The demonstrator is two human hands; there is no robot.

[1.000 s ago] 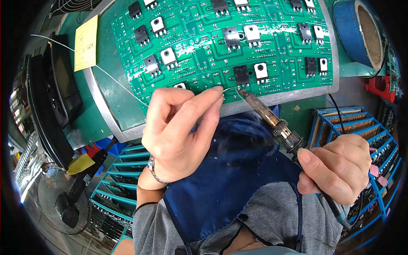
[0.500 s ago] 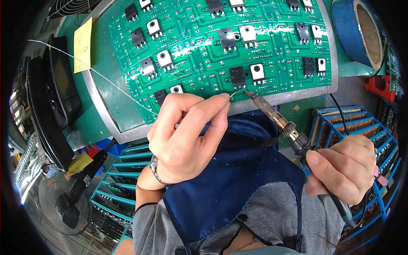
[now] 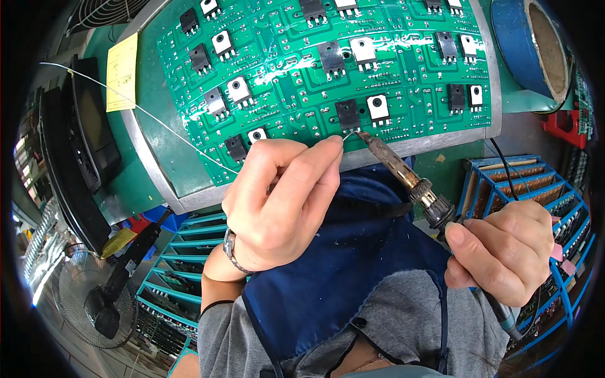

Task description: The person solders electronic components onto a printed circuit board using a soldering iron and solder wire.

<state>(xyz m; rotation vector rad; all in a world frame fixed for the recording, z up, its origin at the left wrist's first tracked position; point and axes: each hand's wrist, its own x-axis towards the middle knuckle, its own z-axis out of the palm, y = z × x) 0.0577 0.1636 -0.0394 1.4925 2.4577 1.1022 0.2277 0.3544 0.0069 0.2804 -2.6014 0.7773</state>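
Observation:
A large green circuit board (image 3: 296, 69) with several black and white transistors lies on a metal plate in front of me. My left hand (image 3: 277, 201) pinches a thin solder wire (image 3: 145, 113), its end held at the board's near edge below a black transistor (image 3: 348, 115). My right hand (image 3: 504, 252) grips the handle of a soldering iron (image 3: 403, 173). The iron's tip meets the wire end at the same spot on the board.
A blue tape roll (image 3: 529, 44) stands at the top right. Blue wire racks (image 3: 535, 189) holding boards sit at my right, teal ones (image 3: 183, 252) at lower left. A yellow note (image 3: 121, 72) sticks on the green bench. A fan (image 3: 82, 296) stands low on the left.
The view has shifted so the board sits lower. Both hands have crept a little left along the board's near edge, wire end and iron tip still together.

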